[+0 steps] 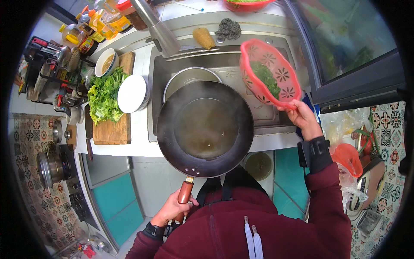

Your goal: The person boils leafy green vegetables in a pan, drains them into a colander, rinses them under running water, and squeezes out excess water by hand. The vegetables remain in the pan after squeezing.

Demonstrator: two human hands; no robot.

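My left hand [176,205] grips the reddish-brown handle of a dark wok [165,129], which holds a cloudy, steaming liquid. The wok hangs over the near edge of a metal sink [262,124] and partly covers a metal pot [190,73] standing in it. Up to the right, my right hand [304,118] holds the rim of a pink plastic colander [257,48], tilted over the right part of the sink. Chopped greens [266,79] lie inside the colander. The fingers under its rim are partly hidden.
Leafy greens [105,94] and a white bowl [133,94] sit at a wooden cutting board [111,134]; a cleaver [89,132] lies beside it. The faucet [161,35] juts over the sink. A window frame [359,76] stands close on the right. Sauce bottles [103,24] line the back left.
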